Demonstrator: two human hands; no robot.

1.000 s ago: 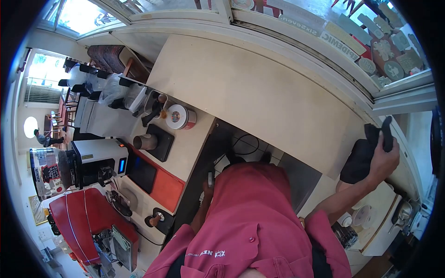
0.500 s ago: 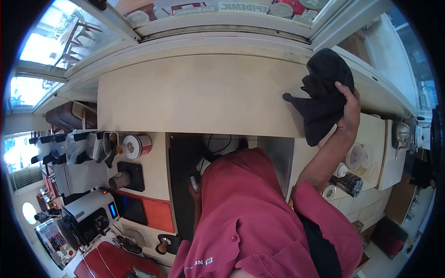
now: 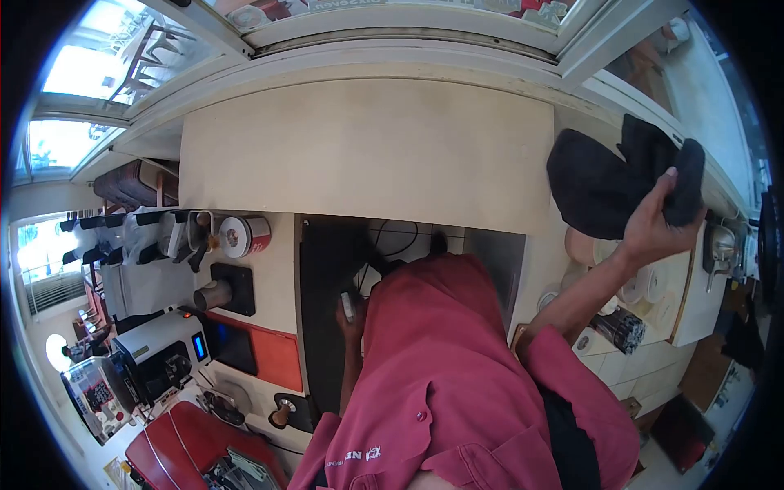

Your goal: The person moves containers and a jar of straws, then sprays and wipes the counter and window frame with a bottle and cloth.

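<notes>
Beside the desk point(image 3: 367, 147), my right hand point(image 3: 660, 227) grips dark cloth point(image 3: 598, 181), loose folds better gathered; my left hand point(image 3: 351, 325) grips a pale object point(image 3: 349, 305).

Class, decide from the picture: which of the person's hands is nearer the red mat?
Left. In the view, the left hand is slightly right of the red mat; the right hand, holding a dark cloth, is much farther right.

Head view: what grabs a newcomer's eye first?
The deep-pink shirt fills the bottom centre. At upper right, the right hand grips a dark cloth, stark against paler surroundings. At lower left, a red machine adds another bold patch of colour.
</notes>
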